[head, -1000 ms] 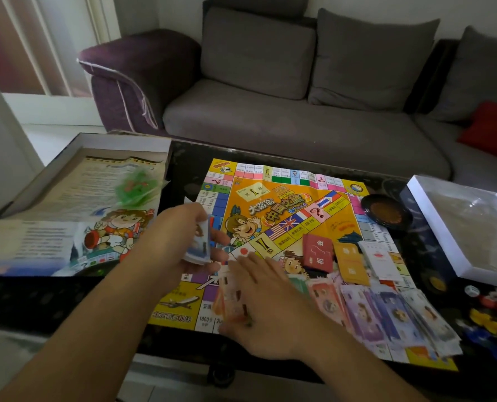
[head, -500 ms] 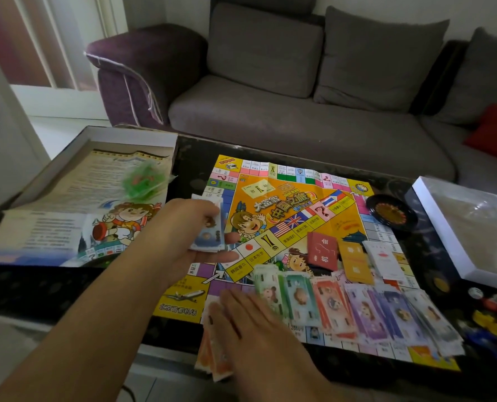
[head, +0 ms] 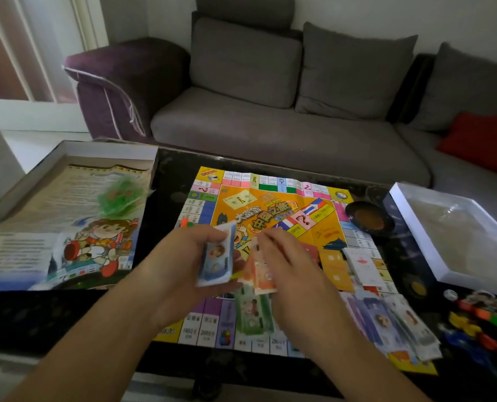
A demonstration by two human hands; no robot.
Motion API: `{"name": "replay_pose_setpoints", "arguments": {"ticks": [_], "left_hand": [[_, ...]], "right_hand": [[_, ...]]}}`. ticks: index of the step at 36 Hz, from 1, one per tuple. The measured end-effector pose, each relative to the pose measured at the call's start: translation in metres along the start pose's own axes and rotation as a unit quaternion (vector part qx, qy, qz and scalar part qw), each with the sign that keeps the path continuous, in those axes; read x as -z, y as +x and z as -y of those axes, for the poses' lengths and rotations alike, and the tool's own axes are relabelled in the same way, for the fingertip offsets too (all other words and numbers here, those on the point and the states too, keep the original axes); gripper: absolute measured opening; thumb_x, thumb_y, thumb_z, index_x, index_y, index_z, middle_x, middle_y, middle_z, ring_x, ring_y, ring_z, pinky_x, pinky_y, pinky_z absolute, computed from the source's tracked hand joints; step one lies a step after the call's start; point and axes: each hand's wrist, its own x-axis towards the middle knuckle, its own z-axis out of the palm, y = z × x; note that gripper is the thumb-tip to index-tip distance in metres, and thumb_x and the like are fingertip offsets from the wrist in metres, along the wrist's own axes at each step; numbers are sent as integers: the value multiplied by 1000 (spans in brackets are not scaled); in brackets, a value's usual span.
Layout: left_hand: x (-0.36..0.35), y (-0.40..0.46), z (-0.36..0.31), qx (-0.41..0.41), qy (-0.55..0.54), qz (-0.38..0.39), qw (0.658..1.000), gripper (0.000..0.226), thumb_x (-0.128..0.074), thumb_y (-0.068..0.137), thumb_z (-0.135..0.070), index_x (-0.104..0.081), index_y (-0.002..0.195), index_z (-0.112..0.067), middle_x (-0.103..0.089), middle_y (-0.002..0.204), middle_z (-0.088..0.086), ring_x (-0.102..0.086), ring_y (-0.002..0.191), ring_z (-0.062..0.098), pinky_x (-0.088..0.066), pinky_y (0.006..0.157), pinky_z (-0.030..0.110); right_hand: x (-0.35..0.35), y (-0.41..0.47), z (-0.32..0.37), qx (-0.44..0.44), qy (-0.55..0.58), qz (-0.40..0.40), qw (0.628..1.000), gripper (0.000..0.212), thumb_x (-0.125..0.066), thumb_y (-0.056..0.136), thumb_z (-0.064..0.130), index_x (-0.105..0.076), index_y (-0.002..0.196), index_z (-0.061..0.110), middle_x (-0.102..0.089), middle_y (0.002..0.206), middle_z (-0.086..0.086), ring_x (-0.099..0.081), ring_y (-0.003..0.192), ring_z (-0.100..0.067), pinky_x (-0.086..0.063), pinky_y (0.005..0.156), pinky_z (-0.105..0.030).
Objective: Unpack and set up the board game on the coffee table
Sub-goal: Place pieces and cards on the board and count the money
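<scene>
- The right hand (head: pixel 285 262) covers part of the board (head: pixel 270 216) and the red cards behind it — details there are hard to make out.
- Left hand (head: pixel 189 256): grip clamped on a blue stack of notes (head: pixel 216 261), held above the board's near left part.
- Right hand: grip pinching orange notes (head: pixel 263 275) just beside the blue stack.
- Green notes (head: pixel 251 313) lie on the board below both hands — blurred.
- More notes (head: pixel 395 323) fan out near right on the table (head: pixel 166 181).
</scene>
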Motion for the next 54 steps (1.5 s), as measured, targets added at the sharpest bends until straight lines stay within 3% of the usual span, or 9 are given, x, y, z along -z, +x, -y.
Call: {"name": "replay_pose_setpoints", "arguments": {"ticks": [13, 17, 20, 28, 34, 42, 48, 51, 54], "left_hand": [[-27, 24, 40, -49, 65, -24, 996, 28, -62, 102, -15, -68, 128, -6, -78, 111, 17, -77, 96, 31, -59, 71, 37], [-27, 24, 40, -92, 103, -46, 989, 21, -61, 103, -12, -72, 120, -9, -80, 100, 12, -79, 89, 27, -60, 70, 35], [-30, 22, 40, -100, 83, -46, 990, 19, -60, 101, -9, -75, 113, -9, -81, 92, 10, -79, 77, 23, -60, 59, 30], [-31, 23, 41, -65, 130, -50, 988, 14, -67, 99, -11, -71, 112, -15, -81, 91, 8, -79, 83, 25, -61, 72, 40], [-36, 18, 38, -69, 222, -42, 972, 14, -70, 95, -15, -72, 107, -23, -81, 90, 1, -79, 87, 24, -62, 91, 51], [-40, 15, 41, -60, 271, -26, 960, 13, -62, 98, -18, -71, 97, -28, -79, 79, -7, -77, 78, 13, -63, 81, 38], [-39, 15, 41, -41, 284, -1, 958, 12, -64, 96, -12, -71, 101, -21, -77, 75, -7, -75, 71, 4, -59, 65, 25], [-37, 12, 40, -28, 263, 4, 964, 16, -64, 96, -12, -71, 111, -14, -80, 96, 11, -78, 93, 27, -61, 92, 53], [-30, 15, 32, -56, 232, -42, 970, 14, -63, 99, -12, -69, 112, -14, -76, 100, 17, -75, 84, 31, -65, 77, 53]], "right_hand": [[-8, -2, -8, -11, 291, 63, 955, 107, -67, 95, 2, 4, 167, 38, 10, 165, 39, 11, 129, 40, -12, 96, 13], [2, -5, -11, -37, 386, 58, 920, 121, -73, 92, 5, 16, 161, 51, 0, 163, 45, -8, 142, 31, -30, 114, -6], [2, -6, -7, -53, 395, 91, 913, 120, -68, 95, 1, 22, 156, 52, -3, 141, 59, -15, 118, 47, -34, 93, 7], [2, -3, 5, -32, 335, 101, 936, 122, -79, 89, 6, 13, 161, 42, -15, 168, 24, -26, 152, 5, -34, 123, -26], [11, 0, -10, -13, 217, 91, 972, 137, -89, 81, 39, 21, 162, 40, 26, 158, 42, 9, 139, 28, -24, 107, 2], [8, -2, -9, 27, 161, 66, 984, 124, -89, 81, 37, 2, 165, 40, 4, 160, 34, -14, 145, 9, -34, 115, -17], [9, 3, -12, 20, 129, 73, 989, 105, -84, 86, 41, -14, 164, 37, -23, 160, 25, -24, 142, 5, -17, 96, 8], [7, 2, -18, 19, 185, 103, 977, 121, -89, 82, 39, -1, 164, 46, -15, 165, 28, -25, 151, 0, -33, 116, -17], [12, 1, -25, -21, 221, 133, 966, 133, -91, 78, 42, 15, 156, 60, 2, 167, 37, -11, 157, -3, -30, 125, -40]]}}
